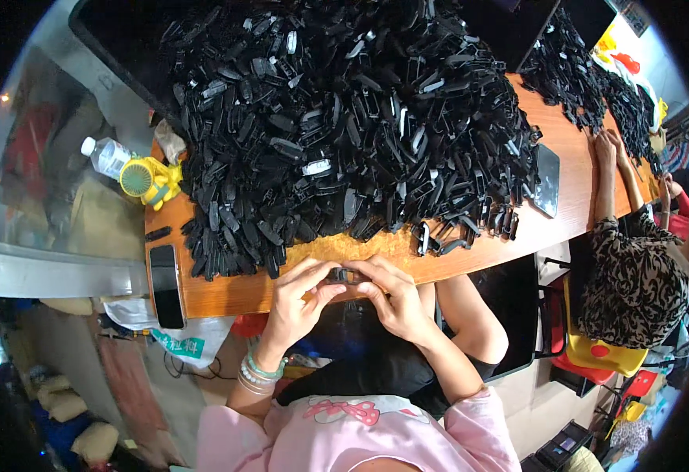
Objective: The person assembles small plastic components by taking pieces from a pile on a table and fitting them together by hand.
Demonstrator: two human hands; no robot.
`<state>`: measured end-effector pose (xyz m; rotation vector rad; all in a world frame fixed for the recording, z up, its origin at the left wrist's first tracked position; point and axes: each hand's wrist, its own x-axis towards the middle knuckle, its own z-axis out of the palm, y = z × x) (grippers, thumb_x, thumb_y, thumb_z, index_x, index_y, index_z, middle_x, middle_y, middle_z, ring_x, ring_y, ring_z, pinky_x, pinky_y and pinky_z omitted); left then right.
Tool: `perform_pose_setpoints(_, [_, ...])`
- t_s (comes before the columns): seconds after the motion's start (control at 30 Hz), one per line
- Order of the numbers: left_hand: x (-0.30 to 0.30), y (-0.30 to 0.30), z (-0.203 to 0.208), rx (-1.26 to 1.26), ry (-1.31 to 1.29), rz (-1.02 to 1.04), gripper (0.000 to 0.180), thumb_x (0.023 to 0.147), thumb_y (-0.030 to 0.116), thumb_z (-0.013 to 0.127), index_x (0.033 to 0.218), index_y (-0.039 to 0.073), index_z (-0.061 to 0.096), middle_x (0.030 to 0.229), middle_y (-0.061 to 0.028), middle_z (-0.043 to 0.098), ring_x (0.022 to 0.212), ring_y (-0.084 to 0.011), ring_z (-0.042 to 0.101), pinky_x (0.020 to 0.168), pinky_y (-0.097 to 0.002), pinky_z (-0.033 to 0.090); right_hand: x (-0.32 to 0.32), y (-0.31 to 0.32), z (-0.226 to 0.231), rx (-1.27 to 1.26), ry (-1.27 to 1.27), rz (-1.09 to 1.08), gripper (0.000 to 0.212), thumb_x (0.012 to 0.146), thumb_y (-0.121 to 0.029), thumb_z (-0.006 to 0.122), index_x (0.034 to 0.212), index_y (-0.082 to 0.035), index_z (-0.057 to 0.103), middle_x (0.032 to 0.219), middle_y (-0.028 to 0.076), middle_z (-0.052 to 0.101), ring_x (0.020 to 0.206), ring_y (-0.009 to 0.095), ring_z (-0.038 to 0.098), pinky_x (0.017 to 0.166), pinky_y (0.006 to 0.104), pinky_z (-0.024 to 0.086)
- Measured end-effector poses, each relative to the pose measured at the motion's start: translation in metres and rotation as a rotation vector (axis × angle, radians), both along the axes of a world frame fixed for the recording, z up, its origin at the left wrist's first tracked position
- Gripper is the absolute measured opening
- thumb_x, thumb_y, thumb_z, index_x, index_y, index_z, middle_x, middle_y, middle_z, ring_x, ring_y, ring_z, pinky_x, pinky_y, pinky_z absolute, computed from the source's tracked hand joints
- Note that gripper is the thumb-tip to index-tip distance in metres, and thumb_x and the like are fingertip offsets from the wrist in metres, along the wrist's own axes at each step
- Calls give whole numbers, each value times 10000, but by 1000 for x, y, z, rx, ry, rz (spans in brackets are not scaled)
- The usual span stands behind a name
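One black part (344, 275) is gripped by the fingertips of the left hand (299, 303) and right hand (392, 300) at the near edge of the table (222, 296), apparently being worked, and steady finger pressure seems called for next.

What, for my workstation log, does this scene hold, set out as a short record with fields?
Left hand: pinches one side of a small dark part
Right hand: pinches its other side
Hand position: at the near table edge
Work surface: wooden table
Main pile: many loose black pieces, a few showing pale faces
Left end of table: phone with dark screen; yellow fan beside a clear bottle
Right of pile: flat dark device
Nearby: person in patterned top, by another dark pile
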<state>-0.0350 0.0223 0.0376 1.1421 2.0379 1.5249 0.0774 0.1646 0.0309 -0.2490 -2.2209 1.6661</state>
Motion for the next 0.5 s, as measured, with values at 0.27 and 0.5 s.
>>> perform_pose_setpoints(0.27, [5, -7, 15, -19, 186, -3, 230, 750, 45, 688, 921, -81, 602, 695, -125, 524, 580, -224, 505, 518, -311, 393, 7, -10, 0, 238, -2, 5, 303, 811, -15, 591, 1109, 25, 555, 821, 163, 537, 764, 332, 555, 680, 373, 452])
perform_pose_setpoints(0.5, [28, -6, 3, 7, -380, 83, 200, 894, 81, 563, 987, -88, 613, 768, -66, 583, 622, -105, 568, 543, -214, 439, 10, -24, -3, 423, -28, -26, 353, 777, -36, 636, 1116, 24, 557, 869, 163, 547, 803, 332, 572, 719, 376, 478])
